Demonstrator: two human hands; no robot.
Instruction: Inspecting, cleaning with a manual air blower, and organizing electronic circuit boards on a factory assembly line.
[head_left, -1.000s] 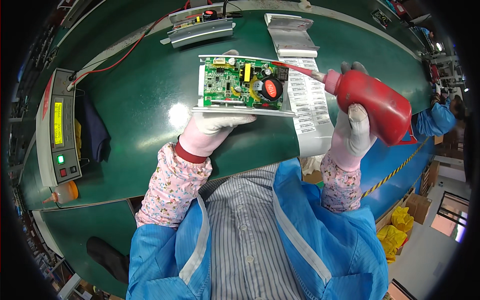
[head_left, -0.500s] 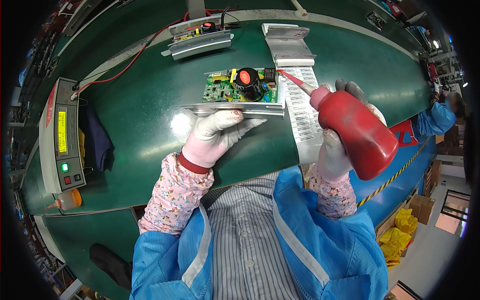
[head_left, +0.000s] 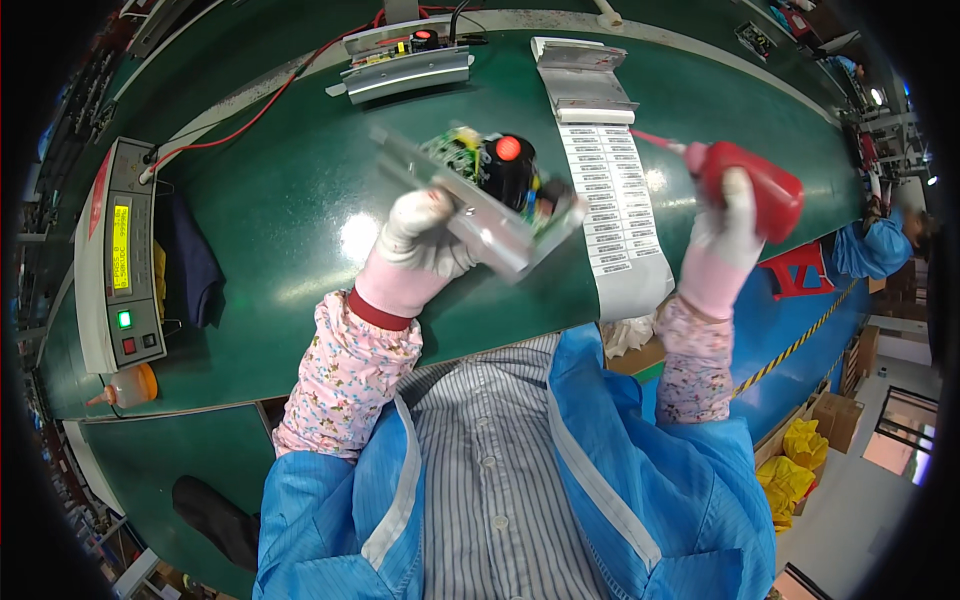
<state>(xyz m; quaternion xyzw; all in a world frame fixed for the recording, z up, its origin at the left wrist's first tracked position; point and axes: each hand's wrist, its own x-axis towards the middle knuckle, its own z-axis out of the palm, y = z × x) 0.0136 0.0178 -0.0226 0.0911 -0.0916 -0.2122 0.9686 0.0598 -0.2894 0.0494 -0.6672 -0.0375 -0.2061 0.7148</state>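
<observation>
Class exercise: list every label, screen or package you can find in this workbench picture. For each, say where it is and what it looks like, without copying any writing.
Label strip: long white sheet of small barcode stickers, running down the green belt between the hands.
Screen: narrow yellow-lit display on the grey tester at far left, above a green light and a red button.
Yellow bags: on the floor, lower right, beside a cardboard box.

Both hands wear thin white gloves, the left hand [head_left: 420, 240] at about eleven o'clock, the right hand [head_left: 722, 235] near two o'clock. Pink floral oversleeves with dark red elastic cuffs cover the forearms. Lower down, toward six o'clock, a blue work coat hangs open over a grey-and-white striped, buttoned shirt.
</observation>
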